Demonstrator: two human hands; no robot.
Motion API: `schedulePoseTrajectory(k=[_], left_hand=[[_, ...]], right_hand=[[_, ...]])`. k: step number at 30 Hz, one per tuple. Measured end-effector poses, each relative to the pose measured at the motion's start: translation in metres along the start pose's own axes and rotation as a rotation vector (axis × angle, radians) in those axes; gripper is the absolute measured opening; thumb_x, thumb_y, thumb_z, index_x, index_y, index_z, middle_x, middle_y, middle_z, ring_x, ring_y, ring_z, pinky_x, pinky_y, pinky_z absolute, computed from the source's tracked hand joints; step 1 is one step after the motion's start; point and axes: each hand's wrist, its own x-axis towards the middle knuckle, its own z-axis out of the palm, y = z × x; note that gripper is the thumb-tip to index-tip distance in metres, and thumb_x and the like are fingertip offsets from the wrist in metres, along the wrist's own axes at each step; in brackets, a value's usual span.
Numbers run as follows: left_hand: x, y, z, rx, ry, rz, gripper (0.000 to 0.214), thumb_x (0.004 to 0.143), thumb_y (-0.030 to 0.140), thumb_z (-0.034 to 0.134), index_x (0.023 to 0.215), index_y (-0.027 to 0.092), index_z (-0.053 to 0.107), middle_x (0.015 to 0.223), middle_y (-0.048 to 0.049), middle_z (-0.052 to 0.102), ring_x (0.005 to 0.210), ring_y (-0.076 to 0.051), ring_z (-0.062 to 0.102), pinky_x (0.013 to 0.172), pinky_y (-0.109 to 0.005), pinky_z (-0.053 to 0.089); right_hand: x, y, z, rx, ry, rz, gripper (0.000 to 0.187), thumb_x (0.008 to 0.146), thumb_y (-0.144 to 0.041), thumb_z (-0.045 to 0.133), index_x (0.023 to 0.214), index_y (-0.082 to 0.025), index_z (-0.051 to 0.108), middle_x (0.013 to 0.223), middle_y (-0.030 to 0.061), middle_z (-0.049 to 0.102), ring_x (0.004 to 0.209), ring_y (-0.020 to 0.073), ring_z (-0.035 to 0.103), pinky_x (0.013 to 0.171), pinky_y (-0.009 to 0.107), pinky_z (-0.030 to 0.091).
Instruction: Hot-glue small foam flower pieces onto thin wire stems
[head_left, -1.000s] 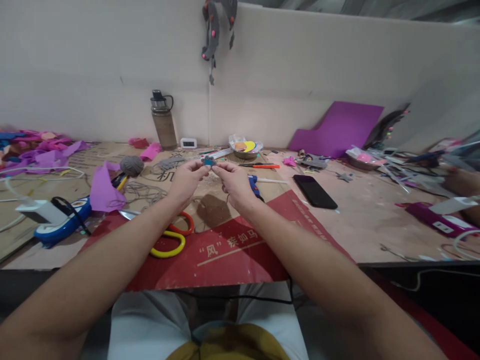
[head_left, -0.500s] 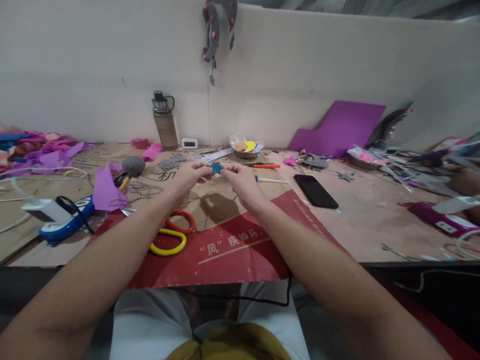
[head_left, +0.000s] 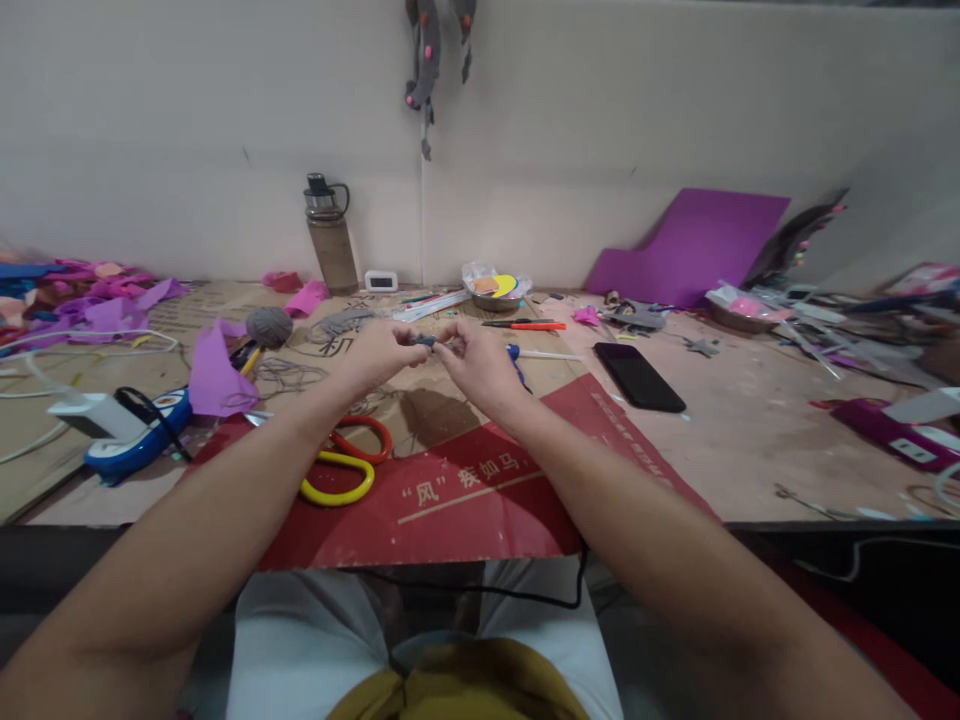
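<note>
Blue, the small piece (head_left: 425, 341) I watch remotely is pinched between the fingers of the left hand (head_left: 379, 353) and right hand (head_left: 478, 364), scissors (head_left: 339, 499) lying on their near side and a black phone (head_left: 639, 377) to their right on the tabletop (head_left: 739, 430).

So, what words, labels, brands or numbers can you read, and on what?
"“风” 疾如马," on the red printed cardboard sheet; the rest is covered.
Too small: the gold line along that sheet's right edge.
Too unclear: black print on the flat brown cardboard.
Unreadable: dark screen of the small white plastic box.
</note>
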Motion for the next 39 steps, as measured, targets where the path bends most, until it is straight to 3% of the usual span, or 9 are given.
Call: schedulePoseTrajectory(k=[6,16,26,32,35,39], left_hand=[[-0.001,-0.006,0.004,-0.183,0.115,-0.029,0.012,0.064,0.028,0.063,0.060,0.017,0.064,0.056,-0.0003,0.058,0.054,-0.013,0.049,0.055,-0.027,0.036],[0.002,-0.011,0.010,-0.281,0.148,0.002,0.012,0.066,0.028,0.066,0.066,0.016,0.064,0.059,0.0018,0.057,0.056,-0.011,0.046,0.058,-0.026,0.036],[-0.002,-0.005,0.013,-0.350,0.144,0.032,0.009,0.067,0.026,0.065,0.068,0.017,0.064,0.064,0.0011,0.059,0.062,-0.012,0.050,0.064,-0.026,0.038],[-0.004,-0.002,0.014,-0.357,0.146,0.027,0.011,0.068,0.027,0.065,0.071,0.017,0.065,0.067,0.0007,0.061,0.064,-0.012,0.052,0.066,-0.027,0.039],[-0.004,-0.002,0.014,-0.368,0.118,0.016,0.014,0.069,0.030,0.067,0.071,0.016,0.067,0.066,0.0000,0.062,0.063,-0.013,0.053,0.067,-0.027,0.040],[-0.001,-0.003,0.011,-0.413,-0.015,-0.033,0.021,0.069,0.037,0.069,0.071,0.016,0.069,0.068,-0.0036,0.066,0.064,-0.014,0.056,0.066,-0.028,0.041]], right_hand=[[-0.003,-0.003,-0.001,0.075,0.013,-0.033,0.005,0.081,-0.024,0.055,0.079,-0.020,0.055,0.067,-0.0019,0.049,0.064,0.0132,0.042,0.061,0.026,0.031],[-0.001,-0.003,0.004,0.255,0.048,0.112,0.018,0.079,-0.032,0.056,0.068,-0.019,0.053,0.058,-0.0049,0.046,0.055,0.0104,0.038,0.056,0.026,0.029],[0.002,-0.005,0.004,0.383,0.055,0.207,0.017,0.073,-0.031,0.060,0.063,-0.018,0.054,0.059,-0.0045,0.050,0.057,0.0102,0.041,0.058,0.026,0.032],[0.004,-0.002,0.007,0.433,0.063,0.240,0.013,0.073,-0.031,0.059,0.078,-0.018,0.059,0.062,-0.0043,0.053,0.057,0.0101,0.043,0.057,0.025,0.032],[0.004,-0.001,0.008,0.489,0.048,0.223,0.012,0.073,-0.029,0.057,0.076,-0.018,0.060,0.066,-0.0023,0.057,0.059,0.0103,0.047,0.059,0.025,0.035],[0.006,0.002,0.004,0.492,0.069,0.263,0.009,0.070,-0.026,0.057,0.069,-0.018,0.058,0.063,-0.0024,0.057,0.058,0.0097,0.046,0.057,0.024,0.034]])
